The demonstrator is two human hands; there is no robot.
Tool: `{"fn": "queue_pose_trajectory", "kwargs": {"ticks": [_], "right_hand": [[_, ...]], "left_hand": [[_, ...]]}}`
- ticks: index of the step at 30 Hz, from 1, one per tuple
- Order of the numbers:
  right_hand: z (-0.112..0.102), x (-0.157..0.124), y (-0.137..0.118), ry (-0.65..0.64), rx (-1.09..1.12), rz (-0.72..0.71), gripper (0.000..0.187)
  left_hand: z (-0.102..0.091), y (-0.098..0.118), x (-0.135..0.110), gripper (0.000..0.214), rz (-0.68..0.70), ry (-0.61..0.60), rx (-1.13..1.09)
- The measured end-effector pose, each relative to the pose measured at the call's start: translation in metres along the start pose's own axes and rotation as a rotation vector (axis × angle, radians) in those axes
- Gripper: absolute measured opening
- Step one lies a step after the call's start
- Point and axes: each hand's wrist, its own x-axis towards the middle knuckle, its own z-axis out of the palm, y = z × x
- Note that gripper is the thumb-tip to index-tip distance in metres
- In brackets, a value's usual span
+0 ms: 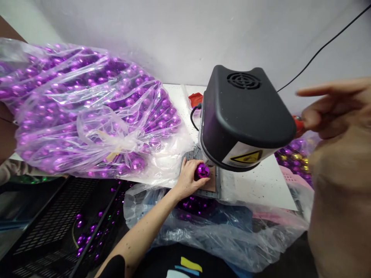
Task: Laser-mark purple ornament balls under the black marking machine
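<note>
The left hand [188,176] pinches a purple bauble [202,170] on the plate under the black machine head [243,116]. The right hand [333,108], fingers loosely spread, touches an orange knob [298,124].

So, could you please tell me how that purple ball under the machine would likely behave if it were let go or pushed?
The ball is round, so it would probably roll off the plate if the left hand released it. Its glossy, mirror-like skin suggests it is slippery. It looks like a thin, hollow ornament, so likely light and easily crushed.
</note>
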Motion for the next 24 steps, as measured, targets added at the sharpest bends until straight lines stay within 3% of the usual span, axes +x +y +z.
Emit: {"fn": "queue_pose_trajectory", "kwargs": {"ticks": [4, 7, 10, 12, 18, 21, 24], "right_hand": [[0.006, 0.011, -0.004, -0.122, -0.142, 0.224, 0.056], [0.005, 0.006, 0.004, -0.251, -0.130, 0.286, 0.061], [0.002, -0.009, 0.005, -0.270, -0.089, 0.305, 0.058], [-0.001, -0.023, 0.000, -0.239, -0.108, 0.240, 0.050], [0.000, -0.075, -0.009, -0.138, -0.260, -0.175, 0.007], [0.007, -0.096, -0.001, -0.099, -0.265, -0.240, 0.004], [0.016, -0.113, 0.014, -0.037, -0.282, -0.316, 0.012]], "left_hand": [[0.000, 0.000, 0.001, 0.048, 0.013, 0.004, 0.011], [0.000, 0.000, 0.001, 0.049, 0.024, 0.014, 0.000], [0.001, 0.000, 0.001, 0.049, 0.029, 0.020, -0.001], [0.002, 0.000, 0.000, 0.047, 0.022, 0.019, 0.005], [0.002, -0.001, -0.002, 0.045, 0.001, 0.015, -0.011], [0.003, -0.003, -0.002, 0.045, -0.011, 0.005, -0.028], [0.005, -0.005, -0.003, 0.045, -0.016, -0.001, -0.050]]}}
